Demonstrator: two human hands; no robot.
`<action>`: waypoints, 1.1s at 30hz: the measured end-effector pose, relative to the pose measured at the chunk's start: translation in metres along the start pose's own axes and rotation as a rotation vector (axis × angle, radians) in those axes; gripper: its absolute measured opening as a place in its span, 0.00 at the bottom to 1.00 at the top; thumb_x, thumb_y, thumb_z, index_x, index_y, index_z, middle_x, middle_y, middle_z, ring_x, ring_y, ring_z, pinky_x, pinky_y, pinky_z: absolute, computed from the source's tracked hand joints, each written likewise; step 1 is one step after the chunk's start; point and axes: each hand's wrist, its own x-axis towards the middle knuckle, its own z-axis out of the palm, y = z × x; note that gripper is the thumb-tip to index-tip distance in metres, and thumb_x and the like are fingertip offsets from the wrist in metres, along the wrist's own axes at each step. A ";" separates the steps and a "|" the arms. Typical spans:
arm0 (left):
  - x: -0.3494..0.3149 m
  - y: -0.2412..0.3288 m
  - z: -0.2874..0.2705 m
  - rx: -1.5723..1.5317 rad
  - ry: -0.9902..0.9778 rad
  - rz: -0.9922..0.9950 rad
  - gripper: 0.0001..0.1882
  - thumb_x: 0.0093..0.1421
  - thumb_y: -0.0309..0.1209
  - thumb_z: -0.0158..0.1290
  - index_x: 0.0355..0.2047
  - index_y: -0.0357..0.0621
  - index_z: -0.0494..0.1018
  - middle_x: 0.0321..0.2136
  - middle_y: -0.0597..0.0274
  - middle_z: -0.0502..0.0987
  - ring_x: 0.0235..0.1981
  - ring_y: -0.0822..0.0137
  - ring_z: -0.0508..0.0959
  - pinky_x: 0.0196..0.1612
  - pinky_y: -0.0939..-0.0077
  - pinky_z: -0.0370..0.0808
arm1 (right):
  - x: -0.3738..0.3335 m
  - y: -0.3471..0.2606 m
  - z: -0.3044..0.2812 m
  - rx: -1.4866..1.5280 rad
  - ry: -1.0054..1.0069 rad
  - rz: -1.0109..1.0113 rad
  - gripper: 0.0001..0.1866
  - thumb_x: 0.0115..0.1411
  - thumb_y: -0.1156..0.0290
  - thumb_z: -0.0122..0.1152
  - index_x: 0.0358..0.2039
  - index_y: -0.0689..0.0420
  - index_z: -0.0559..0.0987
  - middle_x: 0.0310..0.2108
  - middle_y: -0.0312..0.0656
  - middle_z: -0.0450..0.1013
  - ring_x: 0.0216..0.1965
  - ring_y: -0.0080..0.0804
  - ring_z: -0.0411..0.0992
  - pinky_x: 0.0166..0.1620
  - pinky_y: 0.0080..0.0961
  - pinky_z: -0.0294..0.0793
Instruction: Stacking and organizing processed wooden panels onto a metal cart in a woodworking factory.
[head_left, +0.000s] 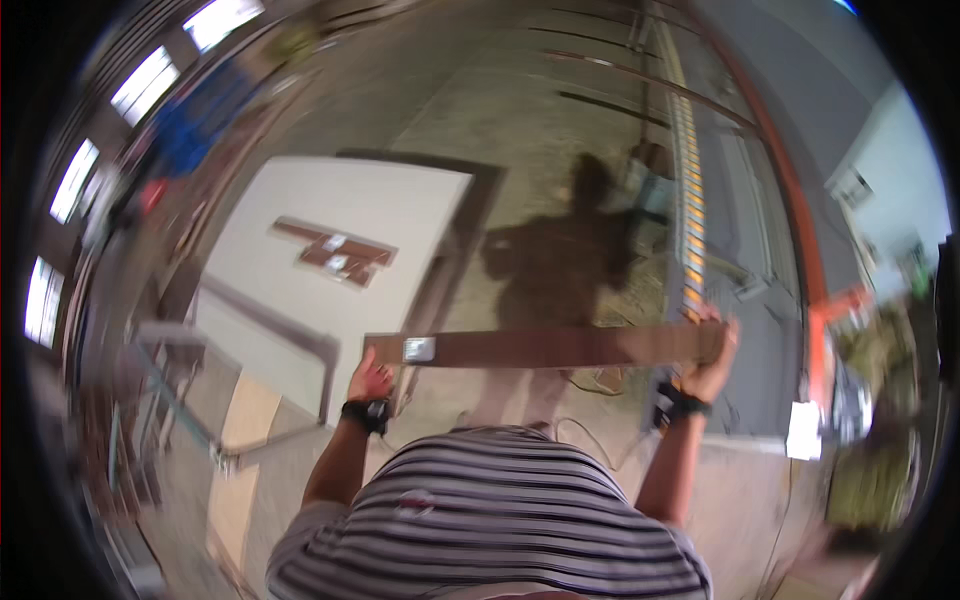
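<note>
Holding a long, narrow, flat brown board (560,348) crosswise in front of me, I have it up above the floor (455,110), just beyond my striped shirt (490,490). Its broad face looks smooth and plain, its long edges run nearly parallel, and the brown varies slightly in tone along its length. I cannot tell what material it is. My left hand (371,382) pinches the left end, thumb up against the board; my right hand (712,368) is closed around the right end, its fingers reaching toward the far edge. A black band (367,415) circles each wrist.

Near the left end of the board sits a small whitish rectangular label (419,349) with darker marks on it, too blurred to read. Farther left, a large flat white panel (405,210) bears some brown strips (300,232), lying close together, with small white labels (336,263) whose print is also too small to make out. On the right, beyond my right hand, a long rail with yellow-orange segments (689,170) runs away toward the far side. A white sheet (804,431) hangs farther right.
</note>
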 end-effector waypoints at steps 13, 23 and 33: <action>0.033 -0.064 0.010 0.349 -0.079 -0.080 0.09 0.51 0.36 0.59 0.28 0.48 0.71 0.22 0.68 0.73 0.22 0.73 0.73 0.25 0.81 0.71 | -0.107 0.156 0.077 -0.599 -0.565 0.951 0.25 0.58 0.79 0.46 0.56 0.58 0.58 0.41 0.51 0.71 0.39 0.39 0.73 0.41 0.30 0.75; 0.103 0.008 -0.045 0.053 0.272 0.365 0.40 0.47 0.20 0.58 0.58 0.52 0.50 0.31 0.56 0.73 0.28 0.65 0.75 0.27 0.67 0.75 | -0.105 0.147 0.012 -0.693 -0.095 0.799 0.12 0.60 0.67 0.47 0.42 0.59 0.70 0.34 0.45 0.73 0.32 0.32 0.74 0.35 0.25 0.75; 0.141 0.064 -0.051 0.158 0.148 0.048 0.12 0.58 0.37 0.48 0.40 0.51 0.62 0.34 0.58 0.65 0.31 0.61 0.73 0.25 0.67 0.76 | -0.128 0.140 -0.001 -0.694 0.027 0.755 0.12 0.61 0.66 0.47 0.42 0.57 0.70 0.34 0.44 0.73 0.32 0.30 0.73 0.38 0.26 0.74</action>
